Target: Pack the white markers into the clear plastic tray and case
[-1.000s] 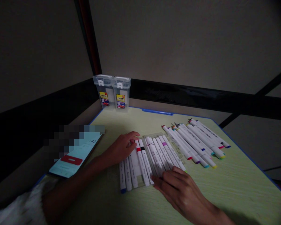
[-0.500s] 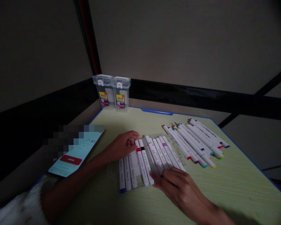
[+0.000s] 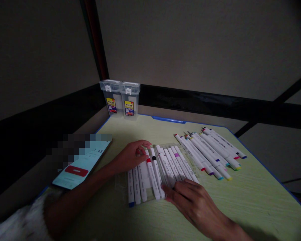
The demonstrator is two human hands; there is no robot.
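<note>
A row of white markers [image 3: 163, 169] with coloured bands lies side by side in a clear plastic tray on the green table [image 3: 253, 197]. My left hand [image 3: 129, 155] rests on the far left end of the row, fingers curled over the tops of the leftmost markers. My right hand [image 3: 190, 199] lies at the near end of the row, its fingertips pressing on the marker ends. A second loose group of markers [image 3: 210, 152] lies to the right, apart from both hands.
Two clear marker boxes [image 3: 120, 98] with yellow labels stand at the table's far left corner. A lit phone [image 3: 84, 164] lies at the left edge. A dark rail runs behind the table.
My left fingers have shifted slightly along the tops of the leftmost markers. My right hand stays at the near ends, almost unmoved.
</note>
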